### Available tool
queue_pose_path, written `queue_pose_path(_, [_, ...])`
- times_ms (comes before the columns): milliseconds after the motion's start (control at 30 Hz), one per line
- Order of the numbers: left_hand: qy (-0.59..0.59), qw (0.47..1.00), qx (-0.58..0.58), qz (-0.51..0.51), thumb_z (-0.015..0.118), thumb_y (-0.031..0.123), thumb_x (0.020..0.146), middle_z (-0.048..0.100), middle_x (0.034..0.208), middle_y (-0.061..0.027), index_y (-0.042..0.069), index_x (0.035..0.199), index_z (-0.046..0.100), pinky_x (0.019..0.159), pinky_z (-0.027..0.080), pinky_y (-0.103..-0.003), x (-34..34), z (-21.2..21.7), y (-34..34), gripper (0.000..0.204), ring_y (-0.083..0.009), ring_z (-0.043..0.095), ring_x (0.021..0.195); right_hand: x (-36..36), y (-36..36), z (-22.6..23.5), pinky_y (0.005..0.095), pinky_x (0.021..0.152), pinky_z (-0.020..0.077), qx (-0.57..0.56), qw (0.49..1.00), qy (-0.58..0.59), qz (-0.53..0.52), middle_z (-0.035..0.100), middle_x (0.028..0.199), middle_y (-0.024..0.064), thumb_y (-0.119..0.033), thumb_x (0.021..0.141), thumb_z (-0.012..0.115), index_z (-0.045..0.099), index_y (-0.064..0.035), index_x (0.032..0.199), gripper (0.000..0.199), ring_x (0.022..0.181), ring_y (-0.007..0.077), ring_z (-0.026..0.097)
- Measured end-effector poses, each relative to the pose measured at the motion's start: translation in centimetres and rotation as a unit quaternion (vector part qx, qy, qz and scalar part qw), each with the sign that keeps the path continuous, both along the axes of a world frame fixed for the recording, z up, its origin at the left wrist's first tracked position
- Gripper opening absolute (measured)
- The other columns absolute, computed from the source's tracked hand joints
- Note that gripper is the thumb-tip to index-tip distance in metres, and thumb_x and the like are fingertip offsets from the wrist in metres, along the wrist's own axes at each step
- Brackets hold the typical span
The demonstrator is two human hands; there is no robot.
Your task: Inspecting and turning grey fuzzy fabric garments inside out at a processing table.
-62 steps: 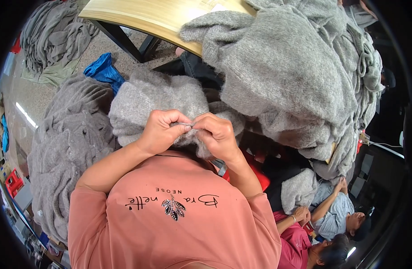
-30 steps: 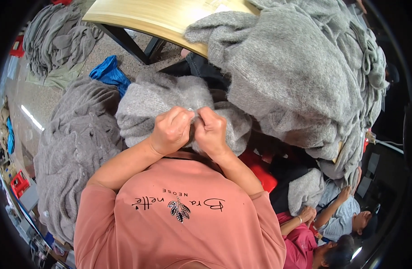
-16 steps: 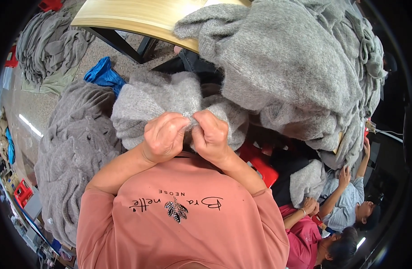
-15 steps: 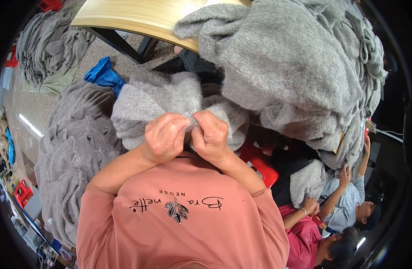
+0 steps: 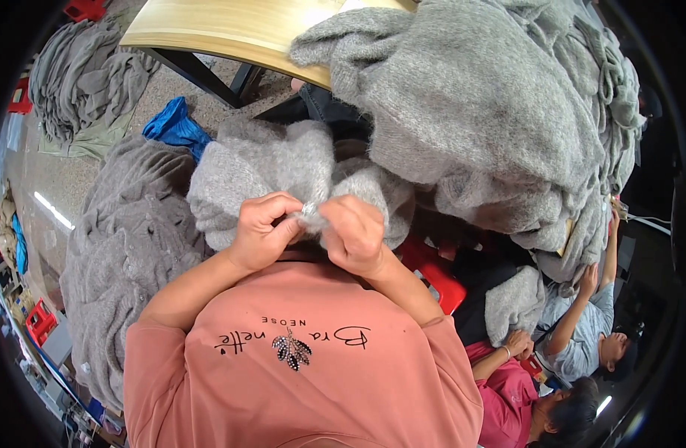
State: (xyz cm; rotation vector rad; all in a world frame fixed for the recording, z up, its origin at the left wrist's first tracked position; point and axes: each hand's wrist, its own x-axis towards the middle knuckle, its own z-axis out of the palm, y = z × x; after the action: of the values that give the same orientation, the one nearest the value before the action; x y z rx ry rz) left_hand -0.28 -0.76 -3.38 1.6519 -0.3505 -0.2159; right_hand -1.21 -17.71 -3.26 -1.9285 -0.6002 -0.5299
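A fuzzy light-grey knitted garment point(image 5: 257, 164) lies bunched over my lap, its edge drawn up toward my chest. My left hand point(image 5: 264, 230) pinches that edge between thumb and fingers. Close beside it, my right hand point(image 5: 355, 233) is curled with its fingertips against the same bit of knit. A small pale, shiny patch point(image 5: 308, 208) shows on the fabric between the two hands. Whether the right fingers also hold something small, such as a needle or thread, I cannot make out.
A wooden table point(image 5: 216, 33) stands ahead, with a large heap of grey knitwear point(image 5: 485, 112) at its right. More grey garments point(image 5: 130, 254) are piled at my left, near a blue cloth point(image 5: 176, 128). Two co-workers point(image 5: 507, 399) sit at right, by a red stool point(image 5: 440, 287).
My right hand has turned and shifted slightly lower, its fingers now pointing toward the left. The left hand's fingers have opened out a little, showing more of the pinched knit.
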Motion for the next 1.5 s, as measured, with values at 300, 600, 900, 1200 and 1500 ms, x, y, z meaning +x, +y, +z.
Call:
queue_pose_path(300, [0.334, 0.914, -0.157, -0.169, 0.058, 0.010, 0.079, 0.056, 0.068, 0.0004, -0.001, 0.075, 0.059, 0.052, 0.036, -0.017, 1.6, 0.8, 0.5, 0.011, -0.0031, 0.047, 0.060, -0.7, 0.0, 0.2, 0.0297, 0.048, 0.0462, 0.006, 0.999, 0.017, 0.027, 0.057, 0.072, 0.0140, 0.012, 0.051, 0.049, 0.055, 0.0042, 0.086, 0.037, 0.056, 0.0250, 0.056])
queue_pose_path(600, [0.516, 0.795, -0.287, -0.138, 0.066, 0.013, 0.073, 0.056, 0.066, -0.0005, 0.000, 0.073, 0.057, 0.053, 0.038, -0.019, 1.2, 1.5, -0.4, 0.016, -0.0055, 0.049, 0.059, -1.0, -1.0, 0.1, 0.0273, 0.043, 0.0428, -0.073, 0.992, -0.096, 0.024, 0.055, 0.079, 0.0127, 0.001, 0.059, 0.057, 0.051, -0.0012, 0.073, 0.016, 0.052, 0.0181, 0.052])
queue_pose_path(900, [0.338, 0.913, -0.216, -0.070, 0.062, 0.002, 0.074, 0.060, 0.080, -0.0034, -0.002, 0.086, 0.061, 0.068, 0.043, -0.021, 0.7, 2.1, -1.1, 0.012, -0.0086, 0.056, 0.073, -1.2, -1.1, 0.3, 0.0301, 0.044, 0.0446, -0.023, 0.999, -0.006, 0.025, 0.054, 0.070, 0.0127, 0.006, 0.052, 0.056, 0.050, 0.0024, 0.078, 0.027, 0.053, 0.0239, 0.054])
queue_pose_path(1200, [0.050, 0.990, 0.010, -0.135, 0.057, -0.008, 0.071, 0.062, 0.074, -0.0092, -0.001, 0.085, 0.064, 0.057, 0.045, -0.022, 0.6, 2.1, -0.2, 0.018, -0.0139, 0.060, 0.067, -1.1, -1.1, 0.9, 0.0292, 0.040, 0.0418, -0.004, 0.997, 0.038, 0.069, 0.052, 0.066, 0.0108, 0.007, 0.050, 0.056, 0.052, 0.0022, 0.076, 0.026, 0.047, 0.0220, 0.051])
queue_pose_path(1500, [-0.107, 0.990, 0.072, -0.061, 0.058, -0.008, 0.068, 0.059, 0.066, -0.0112, 0.000, 0.082, 0.063, 0.047, 0.042, -0.024, 0.0, 2.3, -1.1, 0.017, -0.0156, 0.057, 0.053, -1.6, -0.7, -0.1, 0.0278, 0.038, 0.0395, -0.037, 0.998, -0.058, -0.007, 0.054, 0.069, 0.0124, 0.006, 0.056, 0.058, 0.051, 0.0028, 0.076, 0.022, 0.046, 0.0195, 0.049])
